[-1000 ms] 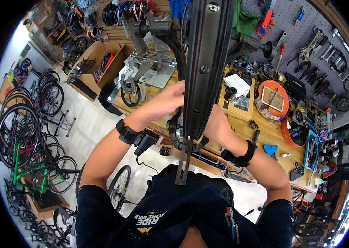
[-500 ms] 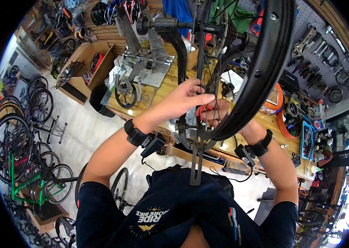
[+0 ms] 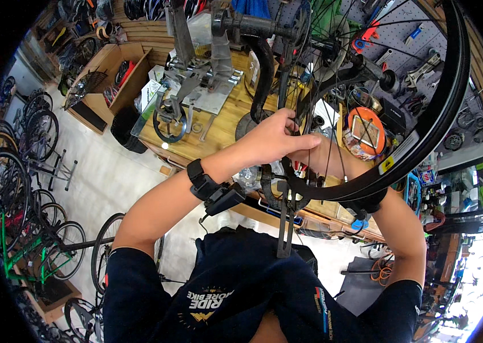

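Note:
A black-rimmed bicycle wheel [image 3: 463, 68] stands upright in a truing stand [image 3: 262, 71] in front of me, tilted in the view. My left hand [image 3: 281, 136] is at the spokes near the lower rim. Its fingers are curled, seemingly round a spoke, with the thumb stretched to the right. My right hand [image 3: 328, 155] reaches in behind the rim and spokes, just under the left thumb. Its fingertips are mostly hidden; a bit of red by them looks like the round spoke wrench. A slotted metal arm [image 3: 285, 228] of the stand points toward my chest.
The wooden workbench [image 3: 227, 123] carries a metal fixture [image 3: 210, 86] at left and an orange round container [image 3: 365, 132] at right. Tools hang on the pegboard [image 3: 407, 17]. Bicycles [image 3: 24, 240] line the floor at left, near an open wooden box [image 3: 117, 94].
The view has shifted, and the wheel appears farther right and more tilted. My right hand has gone farther behind the rim. The red spoke wrench, plain before, is now mostly covered.

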Demonstrator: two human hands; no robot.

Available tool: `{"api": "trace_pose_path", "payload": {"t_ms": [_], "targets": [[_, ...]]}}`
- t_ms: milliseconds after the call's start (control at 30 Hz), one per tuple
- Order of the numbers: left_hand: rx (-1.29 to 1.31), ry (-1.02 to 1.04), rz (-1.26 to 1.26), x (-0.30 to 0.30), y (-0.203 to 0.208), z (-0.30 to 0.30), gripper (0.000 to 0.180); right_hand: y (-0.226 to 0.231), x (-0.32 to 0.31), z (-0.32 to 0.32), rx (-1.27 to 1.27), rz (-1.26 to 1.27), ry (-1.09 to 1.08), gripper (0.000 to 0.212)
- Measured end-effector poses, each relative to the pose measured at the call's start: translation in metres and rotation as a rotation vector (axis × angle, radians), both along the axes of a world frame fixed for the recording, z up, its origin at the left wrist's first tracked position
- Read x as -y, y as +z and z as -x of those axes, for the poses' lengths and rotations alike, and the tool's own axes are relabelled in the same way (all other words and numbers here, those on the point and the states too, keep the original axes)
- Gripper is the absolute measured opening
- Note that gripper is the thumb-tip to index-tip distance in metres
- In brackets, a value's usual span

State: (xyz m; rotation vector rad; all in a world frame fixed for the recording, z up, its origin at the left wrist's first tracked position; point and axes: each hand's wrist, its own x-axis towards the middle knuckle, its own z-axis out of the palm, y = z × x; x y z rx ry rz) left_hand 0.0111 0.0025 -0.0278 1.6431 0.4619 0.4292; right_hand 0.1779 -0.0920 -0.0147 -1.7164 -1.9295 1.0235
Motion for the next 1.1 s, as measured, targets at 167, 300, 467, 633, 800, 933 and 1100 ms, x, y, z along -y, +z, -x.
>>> {"api": "trace_pose_path", "payload": {"t_ms": [167,300,467,633,800,933,1100], "targets": [[-0.026,-0.013,-0.022,-0.005,-0.002,-0.004,0.091,0.020,0.010,0.001,-0.276,0.348,-0.195,0.023],[-0.029,-0.028,-0.010,-0.008,-0.002,-0.003,0.091,0.016,0.014,-0.003,-0.487,0.332,-0.229,0.027],[0.120,-0.066,0.068,-0.008,0.002,-0.005,0.084,0.004,0.026,-0.003,-0.814,0.326,-0.264,0.032],[0.046,-0.096,0.060,-0.010,0.008,-0.002,0.075,0.009,0.017,-0.017,-0.697,0.443,-0.183,0.022],[0.002,-0.086,0.074,-0.010,0.004,-0.002,0.082,-0.005,0.018,-0.016,-0.755,0.455,-0.173,0.017],[-0.034,-0.161,0.138,-0.012,0.012,-0.004,0.085,-0.002,0.022,-0.016,-0.907,0.555,-0.162,0.026],[-0.033,-0.090,0.055,-0.010,0.011,-0.001,0.086,0.005,0.019,-0.018,-0.533,0.425,-0.390,0.033]]}}
